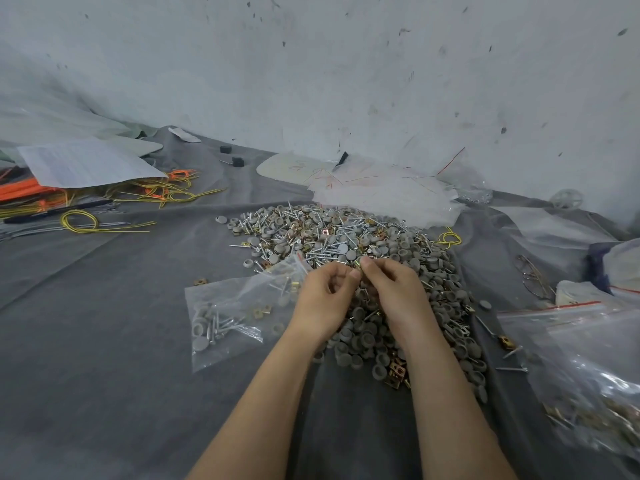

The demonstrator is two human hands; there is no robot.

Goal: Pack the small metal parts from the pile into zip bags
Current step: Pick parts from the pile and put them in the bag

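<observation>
Head view, and both hands meet right over the near slope of the pile, a mix of screws, grey caps and brass clips. The right hand has thumb and forefinger pinched narrow on a small brass-coloured part, held just above the heap. The left hand sits close beside it, fingers curled inward, thumb tip almost touching the right's. Whether anything lies in that curled palm I cannot tell; it is hidden. Both forearms reach straight out from the bottom edge, the right one passing over the grey caps. Now for progress. Immediately left of the grip lies a zip bag, mouth towards the hands, with only a handful of caps, screws and clips inside. It looks part-filled and not yet sealed. Well off to the right of the grip, filled bags are heaped up, so a fair share looks done. Under and beyond the grip, though, the pile is large, and a stack of empty bags waits on its far side. My read is mid-job, with plenty left to pack.
</observation>
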